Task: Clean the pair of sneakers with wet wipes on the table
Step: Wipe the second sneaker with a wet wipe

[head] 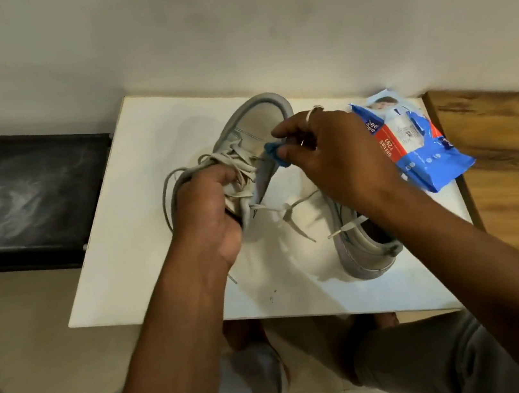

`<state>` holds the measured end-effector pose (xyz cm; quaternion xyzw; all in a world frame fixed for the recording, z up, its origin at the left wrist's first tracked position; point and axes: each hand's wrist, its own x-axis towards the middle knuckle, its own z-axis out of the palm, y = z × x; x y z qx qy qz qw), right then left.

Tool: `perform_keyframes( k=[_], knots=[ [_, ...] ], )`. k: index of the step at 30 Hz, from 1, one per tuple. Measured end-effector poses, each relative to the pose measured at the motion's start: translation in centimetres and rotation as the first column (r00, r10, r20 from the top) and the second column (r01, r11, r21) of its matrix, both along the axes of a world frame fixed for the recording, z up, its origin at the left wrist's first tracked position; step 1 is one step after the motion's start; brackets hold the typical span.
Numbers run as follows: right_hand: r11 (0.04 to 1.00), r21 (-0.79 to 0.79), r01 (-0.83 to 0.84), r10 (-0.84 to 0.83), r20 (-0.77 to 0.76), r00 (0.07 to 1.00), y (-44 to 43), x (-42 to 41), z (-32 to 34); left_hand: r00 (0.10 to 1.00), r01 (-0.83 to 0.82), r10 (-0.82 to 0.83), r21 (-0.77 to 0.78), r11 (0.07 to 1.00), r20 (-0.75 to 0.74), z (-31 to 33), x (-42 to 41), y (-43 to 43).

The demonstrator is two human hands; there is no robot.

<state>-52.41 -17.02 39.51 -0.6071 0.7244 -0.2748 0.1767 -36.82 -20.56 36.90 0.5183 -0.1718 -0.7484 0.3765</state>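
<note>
Left hand [210, 213] grips the raised grey sneaker [256, 127]. Right hand [333, 158] pinches a blue wipe [275, 157], seemingly against its sole edge

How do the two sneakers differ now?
The held sneaker is gripped by the left hand and tipped sideways; the other sneaker sits on the table, in neither hand. The right hand holds a blue wipe at the held sneaker, not the other. Both are pale grey with loose laces.
</note>
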Motion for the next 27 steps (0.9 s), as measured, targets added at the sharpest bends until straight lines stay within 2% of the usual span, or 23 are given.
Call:
perform_keyframes(
  k=[3, 5, 8, 11, 13, 17, 19, 21, 23, 27],
  knots=[
    [1.0, -0.001, 0.002, -0.002, -0.034, 0.999, -0.4, 0.9, -0.7, 0.978, -0.048, 0.053, 0.027, 0.998, -0.201, 0.4, 0.2, 0.0],
    [0.999, -0.029, 0.021, -0.021, -0.012, 1.0, -0.3, 1.3, -1.1, 0.973, -0.006, 0.006, 0.0, 1.0, -0.229, 0.8, 0.4, 0.2],
    [0.994, -0.093, 0.063, -0.059, 0.044, 0.997, 0.1, 1.5, -1.5, 0.976, 0.192, -0.2, -0.095, 0.977, -0.081, 1.1, 1.2, 0.1],
    [0.98, -0.164, 0.112, -0.1, 0.08, 0.992, 0.2, 1.5, -1.3, 0.946, 0.302, -0.318, -0.182, 0.936, -0.061, 1.4, 1.5, 0.3],
    [0.974, -0.187, 0.128, -0.117, 0.071, 0.991, -0.1, 1.5, -1.1, 0.942, 0.326, -0.335, -0.254, 0.91, 0.012, 1.5, 1.3, 0.6],
    [0.97, -0.208, 0.127, -0.108, 0.097, 0.989, -0.5, 1.6, -0.9, 0.892, 0.418, -0.288, -0.393, 0.819, 0.348, 1.2, 0.7, 0.9],
    [0.964, -0.241, 0.107, -0.077, 0.131, 0.988, -0.6, 2.0, -0.7, 0.902, 0.367, -0.204, -0.43, 0.825, 0.38, 0.9, 0.8, 0.7],
    [0.96, -0.273, 0.069, -0.032, 0.136, 0.99, -0.7, 2.3, -0.3, 0.946, 0.285, -0.183, -0.422, 0.861, 0.266, 0.7, 1.1, 0.5],
    [0.959, -0.282, 0.022, 0.009, 0.111, 0.994, -0.6, 2.4, 0.0, 0.971, 0.238, -0.223, -0.396, 0.887, 0.084, 1.0, 1.4, 0.4],
    [0.968, -0.225, -0.114, 0.136, 0.084, 0.987, 0.1, 2.6, 0.4, 0.94, 0.171, -0.244, -0.29, 0.942, -0.237, 1.4, 2.2, 0.3]
  ],
)
